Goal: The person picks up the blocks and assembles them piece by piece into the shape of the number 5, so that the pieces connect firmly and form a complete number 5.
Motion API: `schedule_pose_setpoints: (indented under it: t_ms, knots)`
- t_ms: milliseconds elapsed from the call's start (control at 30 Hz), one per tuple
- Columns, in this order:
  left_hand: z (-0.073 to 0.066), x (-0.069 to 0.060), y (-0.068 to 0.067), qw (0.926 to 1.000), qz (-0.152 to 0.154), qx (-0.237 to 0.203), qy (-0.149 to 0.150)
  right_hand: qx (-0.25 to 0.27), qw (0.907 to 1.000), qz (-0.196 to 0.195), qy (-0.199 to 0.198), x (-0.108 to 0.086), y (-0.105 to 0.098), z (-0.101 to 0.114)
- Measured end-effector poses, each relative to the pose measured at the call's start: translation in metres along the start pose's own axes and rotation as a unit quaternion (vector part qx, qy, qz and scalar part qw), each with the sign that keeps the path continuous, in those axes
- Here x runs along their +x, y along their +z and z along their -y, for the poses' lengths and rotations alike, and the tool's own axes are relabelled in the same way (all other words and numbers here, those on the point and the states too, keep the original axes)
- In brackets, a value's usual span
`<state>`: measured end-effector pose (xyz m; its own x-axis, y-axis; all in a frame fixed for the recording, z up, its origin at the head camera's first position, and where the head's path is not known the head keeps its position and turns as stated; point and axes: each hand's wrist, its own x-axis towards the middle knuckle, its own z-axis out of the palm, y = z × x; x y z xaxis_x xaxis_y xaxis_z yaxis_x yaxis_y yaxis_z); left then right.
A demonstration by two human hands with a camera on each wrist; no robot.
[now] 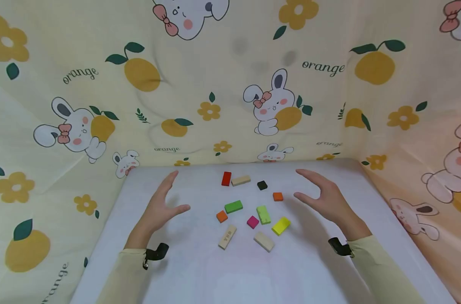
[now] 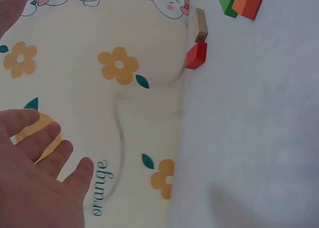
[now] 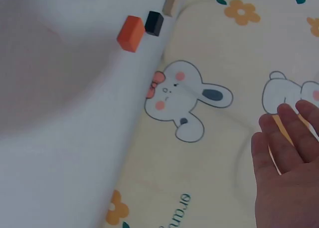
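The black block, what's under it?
White table shows all around the black block, so it seems to sit right on that. The spot directly underneath is covered, so I can't see it.

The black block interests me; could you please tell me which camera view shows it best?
The right wrist view: the black block appears whole there and larger than elsewhere. The head view shows it whole but smaller; the left wrist view catches only a bit at its top edge.
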<state>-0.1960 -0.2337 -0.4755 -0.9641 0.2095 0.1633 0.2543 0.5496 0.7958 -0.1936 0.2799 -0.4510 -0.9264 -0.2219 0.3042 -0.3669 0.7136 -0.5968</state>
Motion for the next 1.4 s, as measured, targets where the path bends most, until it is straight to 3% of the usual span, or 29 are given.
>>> schedule_pose_setpoints:
  t_ms: [233, 400, 867, 1400]
  knots:
    - [0.001, 0.016, 0.012, 0.9996, 0.018, -0.020, 0.008, 0.019, 0.9987, 0.018, 0.044, 0.006, 0.002, 0.000]
    - [-0.002, 0.026, 0.018, 0.9993, 0.022, -0.027, 0.015, 0.037, 0.9979, 0.019, 0.049, 0.011, 0.009, -0.003]
    - [-0.006, 0.030, 0.028, 0.9991, 0.034, -0.012, -0.023, 0.060, 0.9965, 0.015, 0.055, 0.017, 0.027, -0.015]
    - [-0.007, 0.038, 0.030, 0.9985, 0.053, -0.016, -0.008, 0.041, 0.9967, 0.038, 0.059, 0.033, 0.032, -0.005]
